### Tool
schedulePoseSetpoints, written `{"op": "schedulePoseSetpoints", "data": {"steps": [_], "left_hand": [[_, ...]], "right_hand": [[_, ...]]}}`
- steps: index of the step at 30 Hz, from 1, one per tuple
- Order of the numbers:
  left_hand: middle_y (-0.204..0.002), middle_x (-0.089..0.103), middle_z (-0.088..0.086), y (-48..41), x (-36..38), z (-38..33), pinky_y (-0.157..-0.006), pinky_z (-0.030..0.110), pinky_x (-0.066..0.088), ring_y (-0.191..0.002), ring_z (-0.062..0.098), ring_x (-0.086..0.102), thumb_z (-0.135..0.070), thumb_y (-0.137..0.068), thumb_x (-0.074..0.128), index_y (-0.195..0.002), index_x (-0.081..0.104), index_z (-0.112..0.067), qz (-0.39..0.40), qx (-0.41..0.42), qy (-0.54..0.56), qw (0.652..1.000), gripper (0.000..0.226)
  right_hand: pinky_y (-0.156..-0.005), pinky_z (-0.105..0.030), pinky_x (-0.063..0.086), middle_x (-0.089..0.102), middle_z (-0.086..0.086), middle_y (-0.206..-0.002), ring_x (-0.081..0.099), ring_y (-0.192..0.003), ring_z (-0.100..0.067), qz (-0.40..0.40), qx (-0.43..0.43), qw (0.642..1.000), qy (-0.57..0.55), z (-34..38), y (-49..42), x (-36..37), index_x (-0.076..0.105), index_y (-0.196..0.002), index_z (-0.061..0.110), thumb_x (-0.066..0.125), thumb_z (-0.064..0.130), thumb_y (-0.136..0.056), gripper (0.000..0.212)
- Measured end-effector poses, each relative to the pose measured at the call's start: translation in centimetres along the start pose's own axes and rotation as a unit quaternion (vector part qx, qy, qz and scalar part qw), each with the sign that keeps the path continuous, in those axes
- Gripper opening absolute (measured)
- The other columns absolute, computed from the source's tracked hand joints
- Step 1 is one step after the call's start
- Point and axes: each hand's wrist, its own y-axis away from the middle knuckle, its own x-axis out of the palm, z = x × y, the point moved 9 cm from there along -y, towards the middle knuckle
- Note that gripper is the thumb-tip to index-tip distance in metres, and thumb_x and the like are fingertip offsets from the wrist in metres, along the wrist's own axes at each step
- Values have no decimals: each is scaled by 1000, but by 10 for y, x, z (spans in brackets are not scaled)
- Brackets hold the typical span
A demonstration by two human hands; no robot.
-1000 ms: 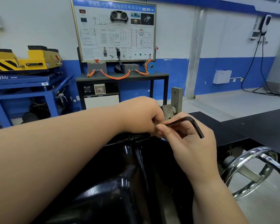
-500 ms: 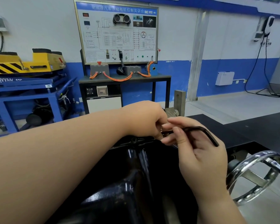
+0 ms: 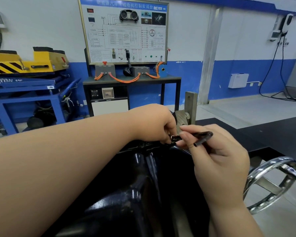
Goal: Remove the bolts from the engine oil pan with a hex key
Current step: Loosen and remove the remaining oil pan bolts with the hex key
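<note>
The glossy black engine oil pan (image 3: 140, 182) fills the lower middle of the view. Its far flange runs under both hands. My right hand (image 3: 217, 161) grips a black L-shaped hex key (image 3: 201, 136) between thumb and fingers, its long end pointing left toward the flange. My left hand (image 3: 154, 124) reaches across from the left, fingertips pinched at the key's tip, where a small bolt (image 3: 173, 138) with a shiny ring shows. The bolt hole itself is hidden by the fingers.
A chrome handwheel (image 3: 272, 183) of the engine stand sits at the right, close to my right wrist. A grey metal bracket (image 3: 190, 106) stands just behind the hands. Farther back are a wiring trainer board on a black table (image 3: 125, 31) and a blue lift table (image 3: 24, 86).
My right hand has rotated the hex key, so its bent arm now points toward me instead of down to the right. The left fingers stay pinched at the tip.
</note>
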Motion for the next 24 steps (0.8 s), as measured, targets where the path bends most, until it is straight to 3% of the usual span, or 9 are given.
{"op": "schedulePoseSetpoints", "data": {"steps": [5, 9, 14, 18, 21, 24], "left_hand": [[-56, 52, -19, 3, -3, -9, -51, 8, 34, -56, -4, 49, -34, -78, 70, -61, 52, -40, -11, 28, 14, 999, 26], [-58, 51, -15, 3, -5, -11, -57, 5, 35, -56, 1, 46, -30, -80, 68, -75, 67, -30, -17, 31, -1, 999, 5], [-48, 44, -9, 0, -5, -5, -44, 13, 30, -48, 5, 43, -22, -80, 66, -57, 52, -24, -24, 3, -22, 999, 27], [-39, 40, -10, 0, -6, -4, -47, 6, 34, -45, -5, 45, -22, -78, 66, -50, 47, -24, -32, -3, -17, 999, 34], [-51, 46, -9, 0, -4, -6, -48, 13, 33, -50, 4, 44, -30, -79, 69, -59, 53, -26, -24, 1, -14, 1000, 26], [-55, 48, -11, 1, -4, -6, -48, 10, 33, -53, 0, 46, -32, -79, 69, -58, 50, -31, -19, 9, -7, 1000, 29]], "right_hand": [[-64, -42, 54, 66, 3, -72, 67, -71, -20, -32, 42, 998, -33, -13, 2, -1, 70, -77, 22, 71, 27, -78, 5], [-64, -49, 55, 66, -4, -72, 67, -69, -28, -43, 110, 988, -102, -29, 5, 3, 66, -75, 25, 73, 33, -72, 12], [-75, -37, 58, 71, 6, -89, 71, -80, -14, 36, 102, 989, -105, -25, 8, 17, 67, -96, 28, 61, 20, -85, 15], [-79, -26, 54, 67, 10, -82, 66, -77, -10, 50, 58, 996, -45, -18, 3, 18, 65, -104, 33, 54, 6, -87, 34], [-73, -17, 51, 68, 11, -80, 66, -76, -8, 29, 53, 998, -32, -18, 2, 13, 70, -96, 25, 59, 8, -84, 24], [-68, -24, 54, 68, 9, -76, 66, -75, -12, 0, 88, 995, -53, -27, 3, 11, 70, -80, 28, 67, 15, -79, 13]]}}
